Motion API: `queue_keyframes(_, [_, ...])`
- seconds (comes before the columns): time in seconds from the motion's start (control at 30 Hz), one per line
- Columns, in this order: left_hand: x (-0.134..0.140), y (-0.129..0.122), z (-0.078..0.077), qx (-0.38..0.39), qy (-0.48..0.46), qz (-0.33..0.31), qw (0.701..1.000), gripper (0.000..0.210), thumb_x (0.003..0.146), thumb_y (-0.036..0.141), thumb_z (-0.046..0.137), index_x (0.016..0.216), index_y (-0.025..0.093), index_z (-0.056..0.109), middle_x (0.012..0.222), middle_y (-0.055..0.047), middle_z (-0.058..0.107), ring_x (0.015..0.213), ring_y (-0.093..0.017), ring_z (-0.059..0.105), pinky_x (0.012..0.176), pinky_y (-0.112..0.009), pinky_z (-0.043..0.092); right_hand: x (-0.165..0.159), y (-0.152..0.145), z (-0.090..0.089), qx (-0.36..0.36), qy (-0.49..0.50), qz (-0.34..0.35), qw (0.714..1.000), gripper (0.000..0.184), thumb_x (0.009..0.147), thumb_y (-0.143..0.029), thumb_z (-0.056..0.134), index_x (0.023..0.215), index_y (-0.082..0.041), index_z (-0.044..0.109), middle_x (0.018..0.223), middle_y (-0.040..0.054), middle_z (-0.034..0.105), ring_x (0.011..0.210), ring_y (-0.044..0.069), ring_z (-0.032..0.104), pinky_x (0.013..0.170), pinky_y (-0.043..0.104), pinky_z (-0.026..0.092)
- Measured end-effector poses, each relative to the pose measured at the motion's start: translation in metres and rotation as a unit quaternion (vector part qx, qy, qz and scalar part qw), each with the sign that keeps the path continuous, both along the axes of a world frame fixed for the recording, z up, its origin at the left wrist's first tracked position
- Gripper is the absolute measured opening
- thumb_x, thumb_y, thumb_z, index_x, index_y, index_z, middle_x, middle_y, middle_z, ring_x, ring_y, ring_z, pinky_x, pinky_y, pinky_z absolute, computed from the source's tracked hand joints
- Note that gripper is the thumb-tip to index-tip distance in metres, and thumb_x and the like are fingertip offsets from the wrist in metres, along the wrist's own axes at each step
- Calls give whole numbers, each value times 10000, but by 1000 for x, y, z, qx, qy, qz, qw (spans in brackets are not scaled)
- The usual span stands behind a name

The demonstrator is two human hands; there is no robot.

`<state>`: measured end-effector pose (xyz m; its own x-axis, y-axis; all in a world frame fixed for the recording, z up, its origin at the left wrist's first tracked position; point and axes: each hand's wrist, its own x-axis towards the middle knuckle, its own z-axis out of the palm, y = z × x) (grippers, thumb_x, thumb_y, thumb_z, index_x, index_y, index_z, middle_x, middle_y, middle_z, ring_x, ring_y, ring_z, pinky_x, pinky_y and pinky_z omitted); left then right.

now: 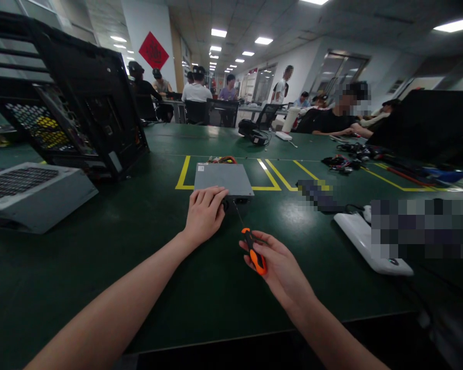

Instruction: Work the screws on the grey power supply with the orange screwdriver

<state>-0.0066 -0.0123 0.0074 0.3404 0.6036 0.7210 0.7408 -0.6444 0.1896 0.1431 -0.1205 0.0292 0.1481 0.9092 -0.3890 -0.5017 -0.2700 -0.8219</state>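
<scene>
A grey metal power supply unit (224, 176) lies on the green table, with coloured wires (227, 160) showing behind it. My left hand (205, 211) grips its near left corner, fingers curled together over the top edge and covering part of the near face. An orange and black screwdriver (253, 251) is held in my right hand (280, 262), thumb and fingers closed around the handle. Its thin shaft points up and away to the near face, beside the power socket (241, 201). Whether the tip sits in a screw is too small to tell.
On the left stand a black computer case (111, 113) and a larger grey power supply (61, 198). A white device (364, 244) lies at right, with cable bundles (341, 163) farther back. Yellow tape (183, 174) marks the green table (170, 308). A person (327, 121) sits across.
</scene>
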Motion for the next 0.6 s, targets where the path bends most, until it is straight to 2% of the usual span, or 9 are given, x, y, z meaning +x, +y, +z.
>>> queue_keyframes(0.1, [-1, 0, 1, 1, 6, 0, 1000, 374, 820, 156, 445, 1188, 213, 478, 1185, -71, 543, 1132, -222, 440, 967, -401, 261, -7, 4, -3, -19, 20, 7, 1000, 155, 706, -172, 609, 855, -149, 571, 833, 36, 609, 739, 134, 616, 528, 204, 460])
queue_keyframes(0.2, [-1, 0, 1, 6, 10, 0, 1000, 373, 821, 157, 446, 1189, 208, 475, 1192, -71, 538, 1136, -218, 438, 968, -398, 263, -17, 7, -3, -25, 18, 16, 999, 134, 691, -175, 652, 776, -142, 553, 698, -5, 557, 581, 71, 537, 413, 145, 352])
queue_keyframes(0.27, [-1, 0, 0, 8, 11, 2, 1000, 375, 820, 158, 449, 1190, 207, 474, 1194, -68, 537, 1133, -215, 441, 968, -396, 266, -22, 7, 0, -39, 18, 23, 999, 134, 687, -146, 656, 738, -144, 532, 664, -19, 534, 548, 59, 509, 407, 141, 339])
queue_keyframes(0.37, [-1, 1, -1, 14, 14, 9, 1000, 372, 818, 159, 456, 1185, 211, 478, 1187, -56, 543, 1126, -209, 447, 968, -389, 271, -26, 7, 4, -63, 26, 47, 997, 74, 773, -207, 573, 747, -146, 541, 663, -6, 537, 571, 86, 538, 473, 186, 420])
queue_keyframes(0.47, [0, 1, -2, 17, 12, 15, 1000, 369, 815, 156, 460, 1179, 216, 483, 1174, -53, 551, 1125, -206, 451, 968, -387, 276, -24, 8, 5, -80, 43, 96, 991, 204, 858, -282, 435, 847, -138, 579, 684, 19, 550, 582, 104, 549, 512, 226, 454])
queue_keyframes(0.53, [0, 1, -2, 17, 12, 15, 1000, 371, 815, 156, 462, 1181, 218, 482, 1172, -55, 553, 1127, -207, 452, 967, -389, 281, -22, 10, 3, -87, 56, 114, 988, 266, 874, -316, 390, 897, -135, 583, 679, 25, 546, 556, 96, 525, 476, 209, 426])
queue_keyframes(0.6, [0, 1, -1, 18, 13, 14, 1000, 374, 817, 158, 464, 1186, 219, 478, 1175, -54, 552, 1126, -206, 454, 963, -390, 286, -20, 12, 0, -75, 66, 113, 989, 239, 848, -346, 446, 884, -146, 572, 677, 16, 538, 520, 76, 485, 412, 171, 354])
